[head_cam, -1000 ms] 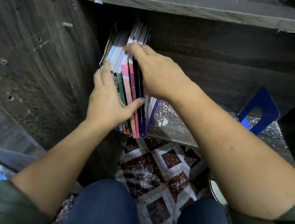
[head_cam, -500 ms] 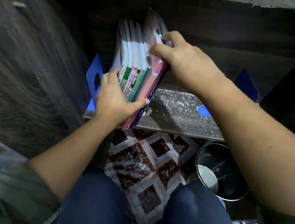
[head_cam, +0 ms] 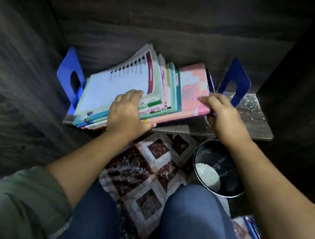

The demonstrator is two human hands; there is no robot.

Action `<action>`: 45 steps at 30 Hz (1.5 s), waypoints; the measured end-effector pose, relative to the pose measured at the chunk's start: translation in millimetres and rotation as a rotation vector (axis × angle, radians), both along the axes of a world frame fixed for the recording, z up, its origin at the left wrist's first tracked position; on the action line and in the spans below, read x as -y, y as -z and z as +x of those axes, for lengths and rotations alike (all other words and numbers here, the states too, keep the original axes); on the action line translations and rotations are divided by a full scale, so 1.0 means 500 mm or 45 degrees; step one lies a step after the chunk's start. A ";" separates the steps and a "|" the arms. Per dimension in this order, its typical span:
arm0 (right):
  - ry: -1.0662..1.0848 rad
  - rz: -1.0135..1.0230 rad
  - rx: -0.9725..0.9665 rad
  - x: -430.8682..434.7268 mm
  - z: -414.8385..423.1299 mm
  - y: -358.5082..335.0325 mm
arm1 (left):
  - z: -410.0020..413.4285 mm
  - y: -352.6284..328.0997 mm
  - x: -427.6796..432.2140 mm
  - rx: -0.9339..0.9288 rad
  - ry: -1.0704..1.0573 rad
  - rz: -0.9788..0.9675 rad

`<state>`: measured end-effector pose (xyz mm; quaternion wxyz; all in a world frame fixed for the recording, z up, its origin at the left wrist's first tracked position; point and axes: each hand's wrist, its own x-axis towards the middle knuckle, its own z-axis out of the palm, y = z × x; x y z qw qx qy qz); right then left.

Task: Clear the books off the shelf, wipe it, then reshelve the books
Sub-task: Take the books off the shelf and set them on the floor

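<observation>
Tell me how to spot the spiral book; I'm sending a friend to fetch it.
Look on the dark shelf, where a stack of books lies tilted. The spiral book is the one nearest the left bookend. It alone has a row of binding holes and a plain white face.

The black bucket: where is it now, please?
Head view, right side: the black bucket stands on the floor below the shelf, beside the right forearm.

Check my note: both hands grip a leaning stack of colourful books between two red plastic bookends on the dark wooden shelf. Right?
Wrong colour: in the head view the two plastic bookends are blue, not red. Otherwise right: left hand and right hand grip the leaning stack of colourful books between them on the dark wooden shelf.
</observation>
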<state>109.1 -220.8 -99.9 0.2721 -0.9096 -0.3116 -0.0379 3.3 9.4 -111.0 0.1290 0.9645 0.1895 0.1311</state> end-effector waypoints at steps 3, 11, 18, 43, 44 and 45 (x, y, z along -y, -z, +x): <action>0.114 -0.030 -0.163 0.018 -0.009 0.053 | 0.006 0.023 0.014 0.002 0.081 0.155; 0.211 -0.464 -0.205 0.017 -0.035 0.124 | 0.028 0.036 0.057 -0.246 0.216 0.360; 0.439 -1.023 -0.144 -0.097 -0.045 0.062 | 0.016 0.042 0.042 -0.276 0.284 0.367; -0.115 -0.266 -0.274 -0.173 -0.056 0.035 | -0.050 0.021 -0.161 -0.506 -0.358 -0.190; -0.105 -0.252 -0.293 -0.174 -0.055 0.035 | -0.052 0.020 -0.164 -0.465 -0.343 -0.196; -0.099 -0.243 -0.312 -0.175 -0.052 0.035 | -0.053 0.020 -0.166 -0.437 -0.336 -0.200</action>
